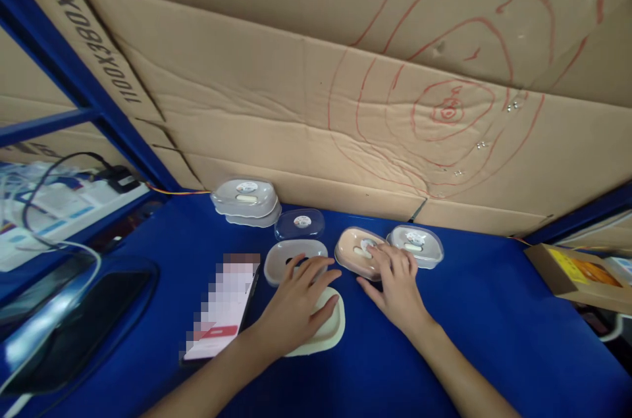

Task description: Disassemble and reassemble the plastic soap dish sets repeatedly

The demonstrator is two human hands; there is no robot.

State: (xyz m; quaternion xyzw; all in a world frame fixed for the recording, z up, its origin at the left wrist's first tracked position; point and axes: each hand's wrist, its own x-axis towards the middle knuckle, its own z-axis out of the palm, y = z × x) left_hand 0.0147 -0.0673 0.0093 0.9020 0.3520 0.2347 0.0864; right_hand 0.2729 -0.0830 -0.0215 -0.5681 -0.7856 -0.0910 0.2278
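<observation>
My right hand [397, 283] rests on a peach-coloured oval box [353, 245] with a clear lid and a round sticker, fingers over its top and thumb at its near side. Fingers apart, my left hand [299, 303] hovers over or lightly touches a cream rounded tray or lid [333, 326], which it partly covers. Just beyond its fingertips lies a whitish open-looking oval box [279, 260] with dark spots inside. A loose clear lid [299, 224] with a sticker lies behind that. Another lidded white box [419, 247] stands right of the peach one.
Stacked whitish lidded boxes [244, 201] stand at the back left against a cardboard wall [276, 95] with red rings. A phone [222, 313] with a lit screen lies left of my left hand. Cables and a power strip [64, 214] fill the left; a cardboard box [577, 276] sits right.
</observation>
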